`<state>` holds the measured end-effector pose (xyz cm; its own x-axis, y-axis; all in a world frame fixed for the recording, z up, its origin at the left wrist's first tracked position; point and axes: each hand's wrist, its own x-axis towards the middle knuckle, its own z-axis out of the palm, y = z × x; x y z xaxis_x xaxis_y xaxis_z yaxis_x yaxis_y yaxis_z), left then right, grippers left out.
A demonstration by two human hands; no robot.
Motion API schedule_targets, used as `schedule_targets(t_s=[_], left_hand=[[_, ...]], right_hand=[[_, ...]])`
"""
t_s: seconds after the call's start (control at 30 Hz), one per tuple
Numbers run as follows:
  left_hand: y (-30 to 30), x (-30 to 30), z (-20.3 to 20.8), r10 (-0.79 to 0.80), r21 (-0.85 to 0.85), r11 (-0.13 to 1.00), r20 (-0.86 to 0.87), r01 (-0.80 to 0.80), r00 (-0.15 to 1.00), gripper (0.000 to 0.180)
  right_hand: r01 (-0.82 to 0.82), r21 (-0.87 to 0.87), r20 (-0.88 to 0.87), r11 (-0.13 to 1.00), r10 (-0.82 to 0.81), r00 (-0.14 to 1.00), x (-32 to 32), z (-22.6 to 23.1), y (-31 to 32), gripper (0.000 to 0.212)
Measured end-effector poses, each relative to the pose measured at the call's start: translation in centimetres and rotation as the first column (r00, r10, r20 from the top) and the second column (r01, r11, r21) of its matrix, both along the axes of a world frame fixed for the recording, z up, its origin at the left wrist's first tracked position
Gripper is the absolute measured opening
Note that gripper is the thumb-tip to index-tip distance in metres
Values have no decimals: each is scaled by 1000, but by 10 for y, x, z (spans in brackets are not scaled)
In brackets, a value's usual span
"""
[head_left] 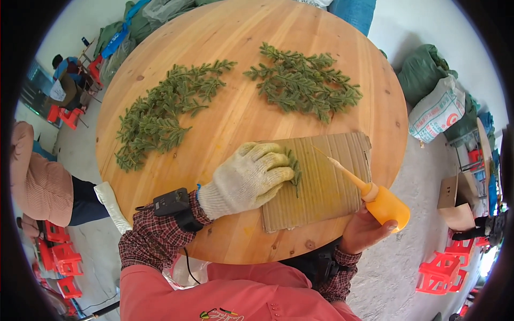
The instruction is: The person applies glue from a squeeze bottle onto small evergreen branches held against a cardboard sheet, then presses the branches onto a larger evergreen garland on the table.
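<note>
My left hand (251,176), in a white knitted glove, lies over the left part of a piece of corrugated cardboard (326,198). At its fingertips is a small green sprig (294,166), which sticks out past the fingers; the gloved hand hides part of it. Bare and cupped from below, my right hand (367,227) holds a yellow-orange squeeze bottle (388,207). The bottle is tilted, and its long thin nozzle points up and left over the cardboard, apart from the sprig. Yellowish marks stain the cardboard.
Two heaps of green needled sprigs, a left heap (166,109) and a right heap (305,83), lie farther back on the round wooden table (235,128). Sacks (436,109) stand beyond the right edge. A person (45,182) is close by on the left; red stools (441,270) stand around.
</note>
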<state>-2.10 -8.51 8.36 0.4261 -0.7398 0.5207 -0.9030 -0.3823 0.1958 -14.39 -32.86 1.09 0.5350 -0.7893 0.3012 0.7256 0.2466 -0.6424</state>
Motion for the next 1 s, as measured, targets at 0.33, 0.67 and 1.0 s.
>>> schedule_targets(t_s=[0.33,0.67,1.0], left_hand=[[-4,-13,6,113,19,993,51,-114,992,32],[-8,15,-2,115,-194,972,-94,-131,989,36],[8,-6,16,43,169,986,-232,-4,972,44]], right_hand=[[-26,-14,13,1000,26,1000,-3,-4,-1,64],[-42,-8,39,999,43,998,-1,-1,0,62],[-88,-51,46,995,90,995,-3,-4,-4,58]])
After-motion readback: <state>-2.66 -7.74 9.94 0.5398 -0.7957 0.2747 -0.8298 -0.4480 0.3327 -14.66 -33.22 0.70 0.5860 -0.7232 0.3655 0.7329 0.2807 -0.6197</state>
